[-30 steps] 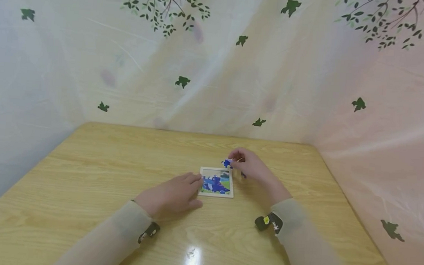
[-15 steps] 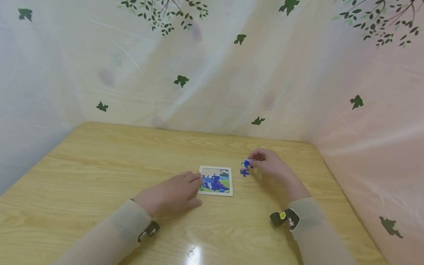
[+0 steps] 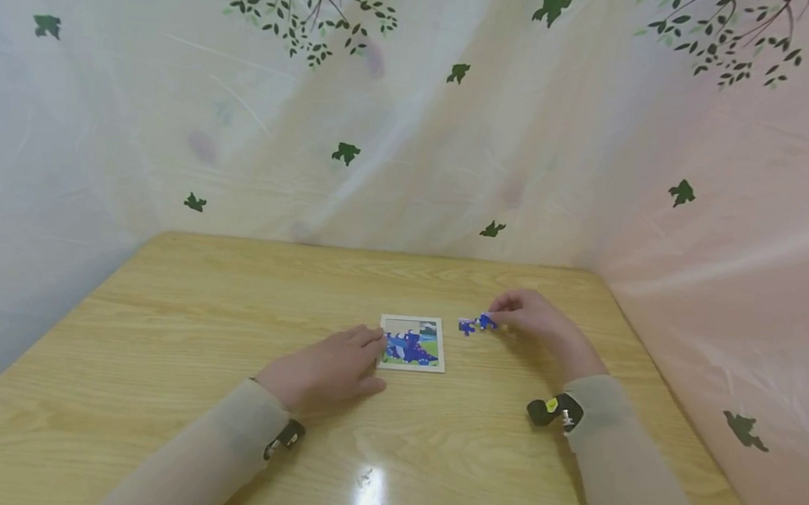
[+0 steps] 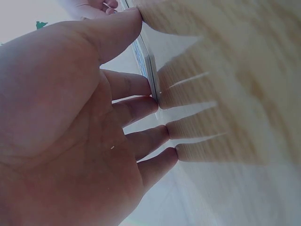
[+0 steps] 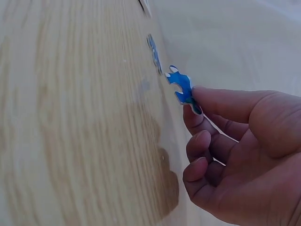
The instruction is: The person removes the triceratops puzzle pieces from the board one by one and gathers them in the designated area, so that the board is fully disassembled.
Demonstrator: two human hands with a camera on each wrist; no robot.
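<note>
A small jigsaw puzzle in a pale frame [image 3: 410, 368] lies on the table, showing a blue dinosaur; bare backing shows in its upper part. My left hand [image 3: 326, 368] rests at the frame's left side, its fingers stretched out; in the left wrist view, fingertips touch the table and the frame edge [image 4: 153, 77]. To the right of the frame, my right hand [image 3: 536, 323] pinches a blue puzzle piece [image 5: 182, 88] between thumb and index finger, its other fingers curled. Close beside that piece, a second puzzle piece [image 3: 466, 327] lies on the wood.
The wooden table [image 3: 233, 287] runs back to a pale curtain [image 3: 280, 119] printed with leaves and branches. More curtain hangs along the left and right sides. Both wrists wear small dark cameras on straps, over light sleeves [image 3: 623, 448].
The right hand has carried its puzzle piece rightward, from behind the frame's upper right corner to beside the loose piece, which shows fully now. The left hand stays in place.
</note>
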